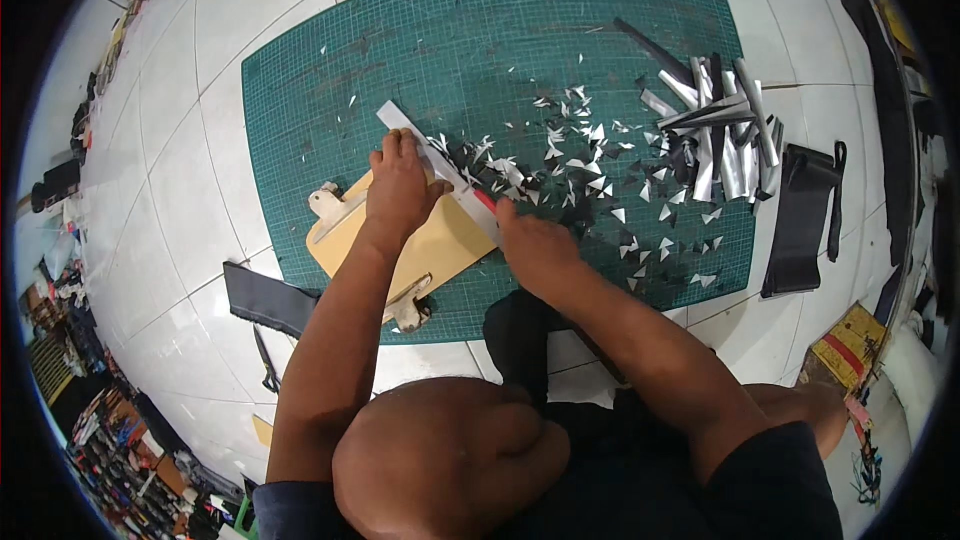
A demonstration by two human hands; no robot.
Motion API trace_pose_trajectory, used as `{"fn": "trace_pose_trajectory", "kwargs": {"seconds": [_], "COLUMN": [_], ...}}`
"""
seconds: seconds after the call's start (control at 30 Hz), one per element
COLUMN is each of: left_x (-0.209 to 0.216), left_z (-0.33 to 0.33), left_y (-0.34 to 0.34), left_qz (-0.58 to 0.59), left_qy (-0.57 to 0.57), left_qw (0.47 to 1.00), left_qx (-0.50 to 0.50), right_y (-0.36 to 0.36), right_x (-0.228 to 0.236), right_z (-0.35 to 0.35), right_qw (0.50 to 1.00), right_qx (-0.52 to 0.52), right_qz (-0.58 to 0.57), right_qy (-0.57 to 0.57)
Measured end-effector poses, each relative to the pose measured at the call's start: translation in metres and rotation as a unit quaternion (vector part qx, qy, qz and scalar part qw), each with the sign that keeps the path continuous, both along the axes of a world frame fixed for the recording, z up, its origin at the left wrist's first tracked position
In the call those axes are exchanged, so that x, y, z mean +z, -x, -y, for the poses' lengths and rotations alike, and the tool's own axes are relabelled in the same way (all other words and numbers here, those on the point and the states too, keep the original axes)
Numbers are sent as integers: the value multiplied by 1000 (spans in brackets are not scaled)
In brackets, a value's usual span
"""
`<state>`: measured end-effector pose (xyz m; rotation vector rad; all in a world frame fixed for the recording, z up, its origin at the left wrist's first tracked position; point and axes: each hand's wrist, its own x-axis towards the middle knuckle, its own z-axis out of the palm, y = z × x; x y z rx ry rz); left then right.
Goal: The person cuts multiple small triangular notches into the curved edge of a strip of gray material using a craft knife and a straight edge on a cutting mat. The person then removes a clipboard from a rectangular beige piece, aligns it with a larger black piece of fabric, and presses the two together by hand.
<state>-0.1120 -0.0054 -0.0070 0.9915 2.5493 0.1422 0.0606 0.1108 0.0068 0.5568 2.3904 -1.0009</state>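
Note:
My left hand (400, 185) bears down on a pale straightedge (390, 116), fingers stretched forward and thumb apart. Under that hand is a yellow board (440, 245) with a bulldog clip (328, 208) on its left end and another clip (410, 302) on its near edge. What the clips hold against the board is mostly hidden. My right hand (535, 245) is closed around a red-bodied cutter knife (484, 199), its front end beside the straightedge. Small silver and black triangular scraps (595, 155) lie right of the straightedge.
A large green cutting mat (400, 60) covers much of the tiled floor (165, 190). Silver and black strips (725, 130) are heaped at its right edge. Black material (805, 210) lies beyond them, another black piece (268, 298) at left. Cluttered goods (120, 430) line the left side.

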Motion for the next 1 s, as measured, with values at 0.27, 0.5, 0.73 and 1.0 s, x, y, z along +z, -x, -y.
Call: {"fn": "trace_pose_trajectory", "kwargs": {"seconds": [0.27, 0.5, 0.73, 1.0], "left_x": [0, -7, 1, 6], "left_z": [-2, 1, 1, -2], "left_y": [0, 0, 1, 11], "left_qz": [10, 4, 14, 12], "left_qy": [21, -3, 27, 21], "left_qw": [1000, 1000, 999, 999], "left_qx": [8, -7, 10, -22], "right_y": [40, 56, 4, -54], "right_x": [0, -21, -2, 21], "right_z": [7, 8, 4, -5], "right_qw": [990, 993, 999, 997], "right_qx": [-43, -49, -22, -69], "right_qz": [-120, -104, -18, -20], "right_qy": [-66, -26, 28, -23]}}
